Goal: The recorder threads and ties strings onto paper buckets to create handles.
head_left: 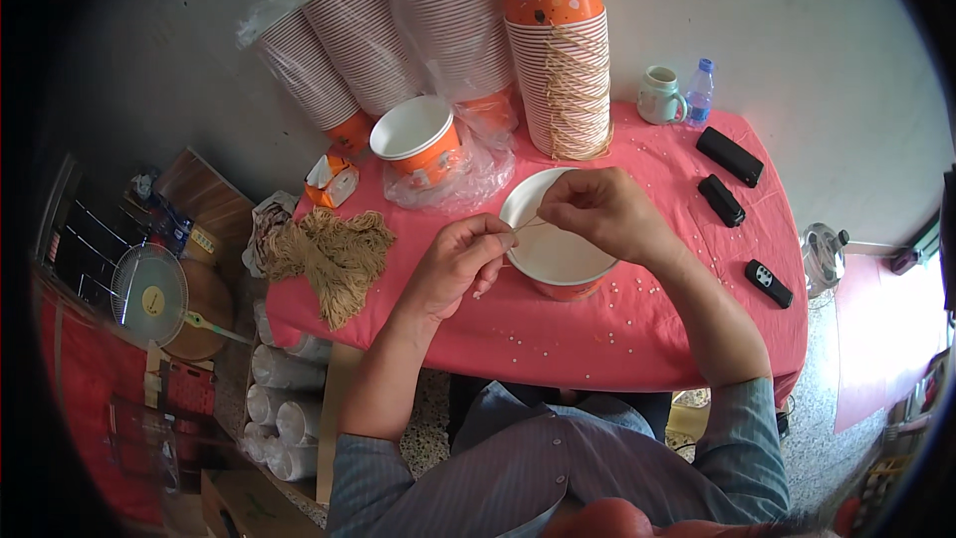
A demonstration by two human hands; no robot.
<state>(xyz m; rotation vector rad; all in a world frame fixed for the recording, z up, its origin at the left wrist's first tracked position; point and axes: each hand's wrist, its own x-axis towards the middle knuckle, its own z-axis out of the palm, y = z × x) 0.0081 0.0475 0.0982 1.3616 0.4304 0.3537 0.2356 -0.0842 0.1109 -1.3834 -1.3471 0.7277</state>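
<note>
My left hand [460, 261] and my right hand [609, 214] meet over the near middle of the table. Both are closed in a pinch on a thin tan cord [530, 226], a short piece of which shows between the fingertips. Right below them stands a paper bucket [570, 291], white inside and orange outside; what lies in it is hard to make out. Left of my left hand lies a thick bundle of tan cords [334, 257]. Small white bead-like bits [588, 349] are scattered on the cloth around the bucket.
A red cloth [468, 339] covers the table. Behind the bucket rises a tall bucket stack [538, 90] with tan cords hanging down it. Plastic-wrapped stacks [368, 40] lean at the back left, near an orange tissue pack [332, 180]. A mug [658, 98], bottle [700, 92] and black devices [730, 156] sit right.
</note>
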